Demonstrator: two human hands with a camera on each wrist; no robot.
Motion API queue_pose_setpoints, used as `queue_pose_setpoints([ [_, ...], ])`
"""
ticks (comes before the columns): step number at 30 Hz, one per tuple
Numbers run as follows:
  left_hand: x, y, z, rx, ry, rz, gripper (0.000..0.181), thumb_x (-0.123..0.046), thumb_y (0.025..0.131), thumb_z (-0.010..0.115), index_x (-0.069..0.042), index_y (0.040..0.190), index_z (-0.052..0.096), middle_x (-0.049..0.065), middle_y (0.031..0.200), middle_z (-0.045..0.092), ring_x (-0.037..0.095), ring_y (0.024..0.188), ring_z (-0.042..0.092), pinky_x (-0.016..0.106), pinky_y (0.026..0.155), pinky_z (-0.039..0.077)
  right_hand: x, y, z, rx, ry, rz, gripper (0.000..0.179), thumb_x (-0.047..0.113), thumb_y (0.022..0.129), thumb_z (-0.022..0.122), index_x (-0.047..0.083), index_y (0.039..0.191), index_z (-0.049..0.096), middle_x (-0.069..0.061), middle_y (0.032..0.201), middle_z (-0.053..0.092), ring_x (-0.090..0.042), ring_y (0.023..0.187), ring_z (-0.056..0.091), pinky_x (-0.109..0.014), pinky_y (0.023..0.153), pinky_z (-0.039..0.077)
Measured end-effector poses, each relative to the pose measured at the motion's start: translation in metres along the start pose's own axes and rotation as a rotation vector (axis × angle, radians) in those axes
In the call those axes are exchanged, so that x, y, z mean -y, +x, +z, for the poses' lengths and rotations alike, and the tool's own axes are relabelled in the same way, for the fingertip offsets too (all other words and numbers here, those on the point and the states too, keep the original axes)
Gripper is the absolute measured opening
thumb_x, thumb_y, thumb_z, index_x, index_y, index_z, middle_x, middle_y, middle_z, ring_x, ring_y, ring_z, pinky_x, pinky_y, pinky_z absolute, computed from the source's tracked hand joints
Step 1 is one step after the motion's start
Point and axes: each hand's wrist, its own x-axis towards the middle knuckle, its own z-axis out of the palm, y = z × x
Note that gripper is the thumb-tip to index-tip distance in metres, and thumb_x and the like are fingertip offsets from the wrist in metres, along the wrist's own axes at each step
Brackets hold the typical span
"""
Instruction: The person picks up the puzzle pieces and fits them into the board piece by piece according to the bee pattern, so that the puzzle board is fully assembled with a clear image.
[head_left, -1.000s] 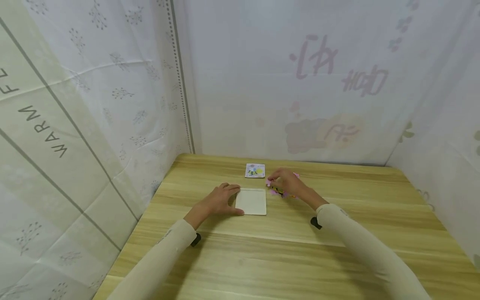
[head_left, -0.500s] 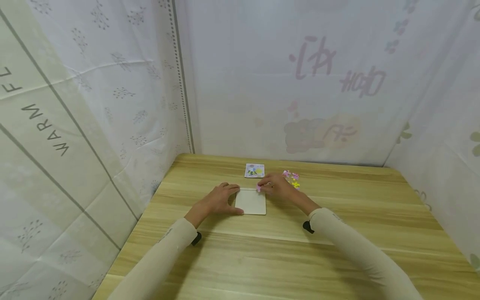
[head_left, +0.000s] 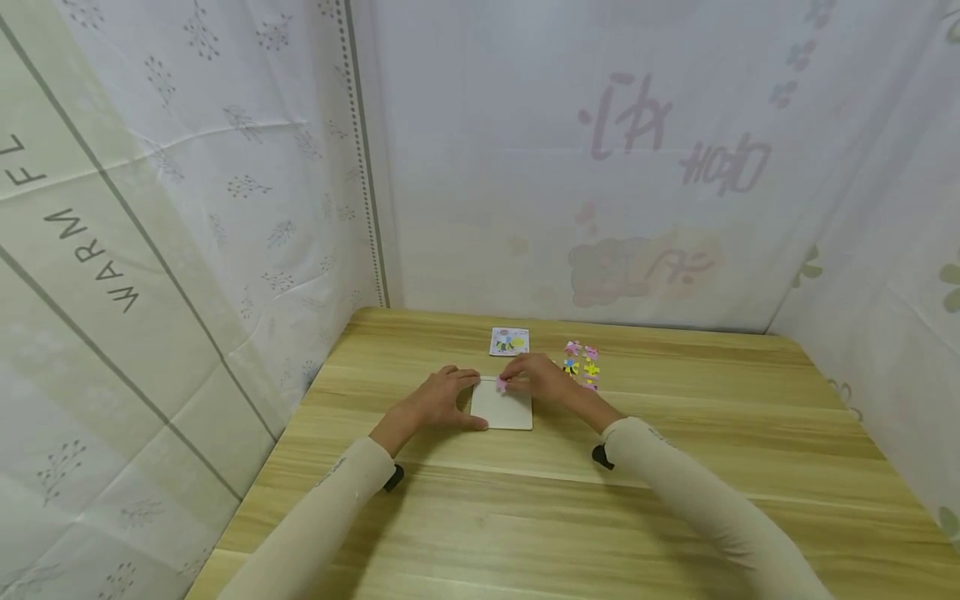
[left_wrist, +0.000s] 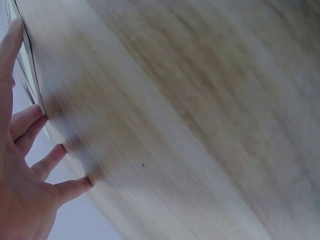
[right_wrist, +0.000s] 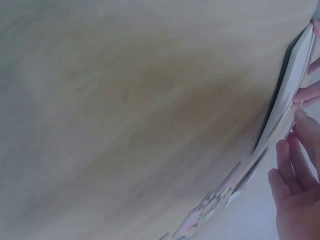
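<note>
A square white puzzle tray (head_left: 501,410) lies flat on the wooden table. My left hand (head_left: 437,400) rests at its left side, thumb at the near corner and fingers at the far one. In the left wrist view, the left hand (left_wrist: 27,170) has its fingers spread, some touching the tray edge (left_wrist: 32,70) and others the table. Over the tray's upper part, my right hand (head_left: 543,379) pinches a pink puzzle piece (head_left: 501,385) between thumb and fingertips. The right wrist view shows the right hand (right_wrist: 300,185) beside the tray (right_wrist: 290,85), the piece mostly hidden.
Several loose puzzle pieces (head_left: 592,368), pink, yellow and black, lie right of the tray, partly behind the right hand. A square bee picture card (head_left: 510,341) lies behind the tray. Patterned curtains (head_left: 480,167) enclose the table (head_left: 480,525) at the back and sides.
My right hand has carried the pink puzzle piece leftward from the loose pieces to above the tray, uncovering more of those pieces. The left hand has stayed at the tray's left side.
</note>
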Motion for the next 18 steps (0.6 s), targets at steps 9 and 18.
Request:
queue_pose_setpoints([
  [9, 0.001, 0.0, 0.0, -0.003, 0.011, -0.002, 0.097, -0.069, 0.082, 0.077, -0.006, 0.151, 0.053, 0.008, 0.156, 0.052, 0.033, 0.143, 0.044, 0.059, 0.116, 0.036, 0.006, 0.007, 0.009, 0.025, -0.053, -0.041, 0.013, 0.01, 0.096, 0.075, 0.005, 0.107, 0.081, -0.005, 0.107, 0.075, -0.02, 0.103, 0.069, -0.036, 0.091, 0.057],
  [18, 0.001, 0.001, 0.001, -0.005, -0.005, 0.001, 0.096, -0.068, 0.081, 0.079, -0.007, 0.151, 0.054, 0.007, 0.155, 0.053, 0.033, 0.142, 0.044, 0.06, 0.115, 0.037, 0.009, 0.014, 0.017, 0.063, -0.093, -0.019, 0.014, 0.012, 0.096, 0.076, 0.006, 0.108, 0.081, -0.005, 0.108, 0.075, -0.02, 0.105, 0.068, -0.036, 0.091, 0.056],
])
